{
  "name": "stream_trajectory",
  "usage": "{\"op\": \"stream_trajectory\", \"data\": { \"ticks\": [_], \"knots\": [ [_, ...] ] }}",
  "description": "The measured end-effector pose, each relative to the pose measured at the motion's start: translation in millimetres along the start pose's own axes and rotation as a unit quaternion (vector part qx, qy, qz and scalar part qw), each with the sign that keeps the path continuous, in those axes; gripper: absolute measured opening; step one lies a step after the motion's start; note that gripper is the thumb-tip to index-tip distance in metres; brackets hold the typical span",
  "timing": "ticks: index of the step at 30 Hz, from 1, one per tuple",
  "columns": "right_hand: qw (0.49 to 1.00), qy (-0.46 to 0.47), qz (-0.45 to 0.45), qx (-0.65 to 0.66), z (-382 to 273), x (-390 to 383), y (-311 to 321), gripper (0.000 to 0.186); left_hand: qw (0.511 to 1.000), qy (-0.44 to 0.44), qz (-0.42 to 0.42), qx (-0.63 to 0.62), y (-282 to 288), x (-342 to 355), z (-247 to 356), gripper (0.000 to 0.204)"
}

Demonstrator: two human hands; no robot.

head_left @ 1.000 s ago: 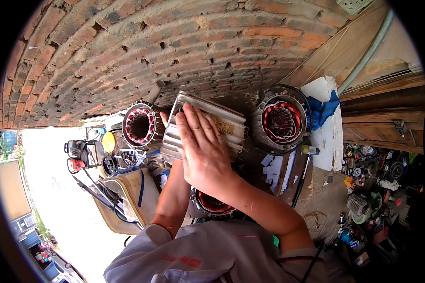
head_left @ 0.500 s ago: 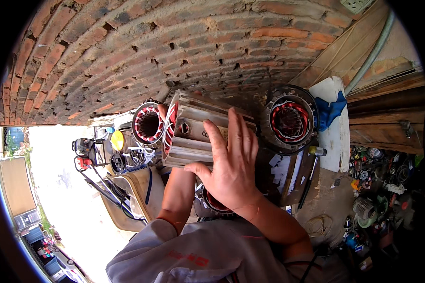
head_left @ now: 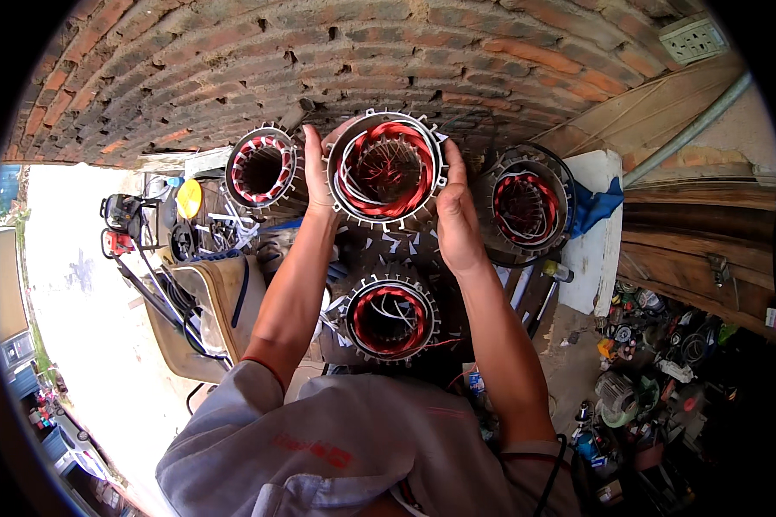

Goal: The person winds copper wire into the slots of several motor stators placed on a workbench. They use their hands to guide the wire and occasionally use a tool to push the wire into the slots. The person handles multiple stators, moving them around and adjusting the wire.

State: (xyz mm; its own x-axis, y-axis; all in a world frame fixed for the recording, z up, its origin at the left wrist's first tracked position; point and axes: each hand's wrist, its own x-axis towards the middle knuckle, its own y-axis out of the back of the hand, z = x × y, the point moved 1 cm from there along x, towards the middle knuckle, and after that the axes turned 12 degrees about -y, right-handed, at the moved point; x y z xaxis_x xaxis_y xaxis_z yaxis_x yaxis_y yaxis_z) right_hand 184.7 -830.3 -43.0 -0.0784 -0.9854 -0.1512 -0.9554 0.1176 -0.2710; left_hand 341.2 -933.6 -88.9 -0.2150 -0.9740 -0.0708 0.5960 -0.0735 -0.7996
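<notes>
Finned motor stator [head_left: 384, 168] is b/w the two hands, wound end facing up. L hand [head_left: 321, 177] is pressed to its L flank, R hand [head_left: 459, 220] to the R flank w/ the thumb bent near the rim; so a two-sided grip on the housing, both hands loaded on the one part. Can't tell if its base is clear of the workbench [head_left: 366, 252] or resting on it.

Handling, my guess: heavy for its bulk (metal shell, core, copper), stiff all over, won't squash. Fins prob. give decent bite, but bare skin on smooth or oily metal could slip. Fragile bit = red-and-white winding ring [head_left: 347, 185] plus loose red leads in the bore; easily nicked. Best hold: flat palms on opp. flanks, low on the fins, fingers off windings and the toothed rim, which looks sharp-ish.

Around the grip: a stator w/ red-white lacing [head_left: 263, 172] just L, another stator in a dark housing [head_left: 526, 207] to R, third stator [head_left: 391, 320] nearer the body, b/w the forearms.
</notes>
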Motion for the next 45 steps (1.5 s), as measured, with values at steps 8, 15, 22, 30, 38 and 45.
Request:
{"op": "stream_trajectory", "data": {
  "ticks": [8,15,22,30,38,45],
  "knots": [
    [0.991,-0.015,0.020,0.130,51,13,9,0.072,0.990,-0.037,0.004,0.134,28,9,-18,0.060],
    [0.994,-0.079,0.067,-0.028,47,16,20,0.080,0.983,-0.057,0.030,0.172,33,9,-18,0.059],
    [0.978,-0.167,-0.042,-0.117,-15,-75,59,0.038,0.974,-0.040,0.106,0.194,4,-20,-1,0.064],
    [0.897,-0.172,0.030,-0.405,79,-152,133,0.021,0.947,-0.067,0.130,0.285,-5,-81,30,0.063],
    [0.854,-0.025,0.001,-0.520,115,-142,114,0.035,0.906,-0.083,0.244,0.335,25,-206,64,0.037],
    [0.813,-0.019,-0.061,-0.579,132,-129,115,0.025,0.879,-0.075,0.312,0.353,23,-318,55,0.032]
  ]
}}
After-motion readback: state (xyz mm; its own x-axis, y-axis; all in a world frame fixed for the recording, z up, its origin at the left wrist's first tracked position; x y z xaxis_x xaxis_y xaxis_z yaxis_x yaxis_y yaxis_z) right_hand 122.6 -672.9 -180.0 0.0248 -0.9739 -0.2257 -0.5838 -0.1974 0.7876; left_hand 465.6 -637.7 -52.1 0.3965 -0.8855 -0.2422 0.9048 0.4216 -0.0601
